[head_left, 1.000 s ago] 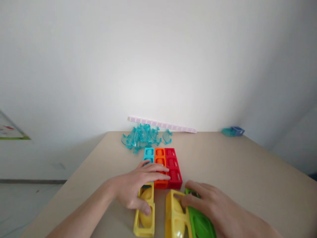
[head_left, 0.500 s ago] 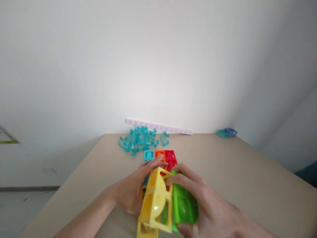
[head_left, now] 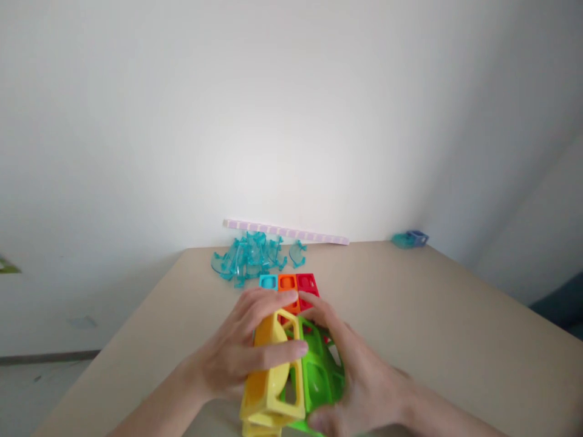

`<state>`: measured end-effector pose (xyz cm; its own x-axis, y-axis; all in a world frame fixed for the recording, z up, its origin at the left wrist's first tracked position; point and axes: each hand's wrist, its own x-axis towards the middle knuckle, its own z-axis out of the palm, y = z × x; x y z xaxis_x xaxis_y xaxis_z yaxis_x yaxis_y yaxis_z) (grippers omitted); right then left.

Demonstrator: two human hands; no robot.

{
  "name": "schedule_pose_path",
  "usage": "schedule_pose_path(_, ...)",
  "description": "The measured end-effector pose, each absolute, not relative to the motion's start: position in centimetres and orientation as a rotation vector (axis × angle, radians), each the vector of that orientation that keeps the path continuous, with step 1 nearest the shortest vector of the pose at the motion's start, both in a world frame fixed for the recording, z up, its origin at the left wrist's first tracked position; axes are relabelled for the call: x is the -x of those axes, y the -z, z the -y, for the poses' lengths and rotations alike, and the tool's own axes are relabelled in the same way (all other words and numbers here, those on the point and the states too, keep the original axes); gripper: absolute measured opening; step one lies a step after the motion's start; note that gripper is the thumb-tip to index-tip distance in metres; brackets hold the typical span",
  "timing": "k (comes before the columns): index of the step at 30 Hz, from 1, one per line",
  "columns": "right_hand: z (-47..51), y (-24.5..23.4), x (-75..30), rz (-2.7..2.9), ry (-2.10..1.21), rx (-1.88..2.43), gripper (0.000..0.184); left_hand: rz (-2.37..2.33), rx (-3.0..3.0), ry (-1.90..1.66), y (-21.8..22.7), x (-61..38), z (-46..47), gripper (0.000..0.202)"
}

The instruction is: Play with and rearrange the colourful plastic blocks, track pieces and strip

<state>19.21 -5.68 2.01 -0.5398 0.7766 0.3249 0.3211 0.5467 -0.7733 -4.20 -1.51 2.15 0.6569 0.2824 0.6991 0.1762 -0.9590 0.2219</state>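
My left hand (head_left: 241, 352) grips a yellow plastic block (head_left: 268, 388) with open windows and a rounded inner cup, fingers wrapped over its top and side. Against it on the right stands a green block (head_left: 321, 376) of the same kind, held by my right hand (head_left: 359, 376). Both blocks are raised and tilted above the table, pressed side by side. A second yellow block (head_left: 259, 430) shows just beneath them at the bottom edge. Behind my fingers lie rows of blue (head_left: 268, 281), orange (head_left: 287, 283) and red (head_left: 306, 283) blocks, partly hidden.
A beige table (head_left: 432, 315) stands against a white wall. At the back lies a heap of clear teal curved pieces (head_left: 248, 258) and a long pale pink strip (head_left: 286, 232). A small teal and blue piece (head_left: 410, 238) sits at the far right corner.
My right hand lifted the yellow and green blocks off the table. My left hand let go of the flat yellow block and took hold of the raised yellow one.
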Motion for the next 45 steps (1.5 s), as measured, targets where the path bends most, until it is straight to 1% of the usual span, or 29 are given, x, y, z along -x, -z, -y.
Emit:
schedule_pose_path(2,5.2,-1.7,-19.5,2.117,-0.947,0.804,0.126,-0.187,-2.907,-1.164,-2.5,4.0,1.9,0.046)
schedule_pose_path(4,4.9,-1.5,-19.9,2.130,-0.994,0.744,0.128,-0.033,-2.999,-1.143,-3.1,3.5,2.3,0.032)
schedule_pose_path(6,4.9,-1.6,-20.4,2.151,-1.008,0.722,0.128,0.034,-2.967,-1.142,-3.5,3.1,2.6,0.012)
schedule_pose_path(8,5.1,-2.0,-21.0,2.212,-1.014,0.738,0.127,0.058,-2.862,-1.162,-3.8,3.0,2.6,0.001)
schedule_pose_path(12,5.8,-3.0,-22.2,2.304,-0.988,0.905,0.125,0.005,-2.633,-1.171,-3.6,3.9,2.0,0.024)
schedule_pose_path(15,6.0,-3.4,-22.4,2.213,-1.087,1.017,0.119,-0.088,-2.541,-1.104,-3.3,4.7,1.7,0.037)
schedule_pose_path(19,5.5,-3.4,-22.2,1.993,-1.420,0.844,0.109,-0.181,-2.409,-1.097,-3.2,5.1,1.9,0.051)
schedule_pose_path(21,5.2,-3.5,-22.4,1.909,-1.505,0.702,0.104,-0.233,-2.249,-1.239,-3.3,5.2,1.9,0.055)
schedule_pose_path(23,5.3,-3.7,-22.5,1.964,-1.393,0.673,0.104,-0.314,-2.074,-1.445,-3.5,5.3,1.7,0.057)
schedule_pose_path(27,6.4,-3.5,-21.5,2.326,-0.848,0.852,0.116,-0.514,-1.901,-1.875,-3.5,5.3,0.8,0.063)
schedule_pose_path(30,7.2,-2.6,-19.6,2.519,-0.609,0.962,0.116,-0.684,-1.866,-2.022,-3.2,4.9,0.5,0.064)
schedule_pose_path(34,7.4,-1.4,-18.4,2.497,-0.443,0.924,0.102,-0.740,-1.862,-1.936,-2.5,4.2,0.7,0.061)
schedule_pose_path(37,7.1,-1.1,-18.8,2.280,-0.348,0.874,0.105,-0.742,-1.786,-1.790,-1.8,3.6,1.0,0.062)
schedule_pose_path(40,6.6,-1.4,-18.9,2.051,-0.326,0.928,0.105,-0.597,-1.650,-1.557,-1.2,2.6,1.5,0.067)
schedule_pose_path(42,6.1,-2.0,-18.4,1.982,-0.431,0.917,0.094,-0.501,-1.599,-1.400,-1.0,1.9,1.8,0.070)
schedule_pose_path(45,4.8,-3.2,-17.8,1.871,-0.766,0.829,0.064,-0.462,-1.590,-1.252,-0.9,1.3,2.0,0.080)
